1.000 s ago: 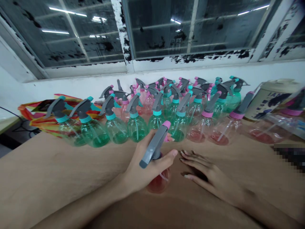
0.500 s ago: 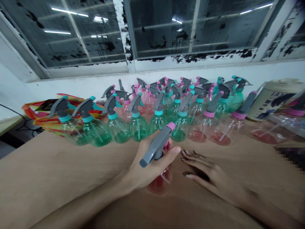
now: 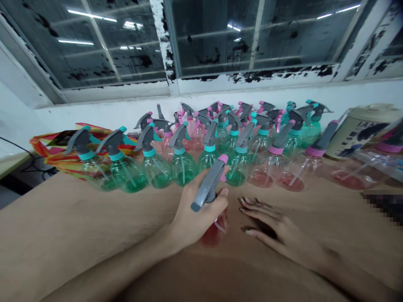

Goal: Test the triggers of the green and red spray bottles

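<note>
Behind the red bottle, wrapped firmly by the left grip, green bottles form a barrier; the right grip lies spread, empty.

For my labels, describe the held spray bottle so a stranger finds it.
Below the window, bottles stand along the table. In front of them, the spray bottle with red liquid is the only one gripped, by the left hand.

Dim, cool light is covering the counter, white streaks are glaring in the far window, shadow is lying beneath the right fingers, and pixelation is obscuring a dark patch at right.
</note>
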Tool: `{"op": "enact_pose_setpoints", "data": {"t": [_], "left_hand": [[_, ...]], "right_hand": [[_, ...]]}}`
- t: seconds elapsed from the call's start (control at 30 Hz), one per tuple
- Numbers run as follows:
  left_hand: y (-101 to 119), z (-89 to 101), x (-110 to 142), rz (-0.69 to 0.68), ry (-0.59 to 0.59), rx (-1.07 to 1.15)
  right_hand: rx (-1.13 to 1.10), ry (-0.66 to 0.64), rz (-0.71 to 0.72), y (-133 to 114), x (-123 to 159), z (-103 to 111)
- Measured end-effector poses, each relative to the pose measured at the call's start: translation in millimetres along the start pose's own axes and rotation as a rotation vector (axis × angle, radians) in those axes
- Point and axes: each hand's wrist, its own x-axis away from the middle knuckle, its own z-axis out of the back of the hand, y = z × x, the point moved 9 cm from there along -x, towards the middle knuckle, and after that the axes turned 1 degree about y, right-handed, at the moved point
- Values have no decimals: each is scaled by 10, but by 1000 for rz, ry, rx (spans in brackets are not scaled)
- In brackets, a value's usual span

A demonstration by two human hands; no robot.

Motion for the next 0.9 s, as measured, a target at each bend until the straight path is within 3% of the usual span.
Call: {"op": "enact_pose_setpoints", "data": {"t": [0.3, 0.47, 0.9], "left_hand": [[8, -6, 4, 14, -9, 25], [57, -45, -10, 1, -77, 66], [35, -54, -25, -31, -131, -64]], "right_hand": [[-8, 7, 11, 16, 2, -3], [-15, 15, -2, 17, 4, 3], [-31, 2, -4, 5, -4, 10]]}}
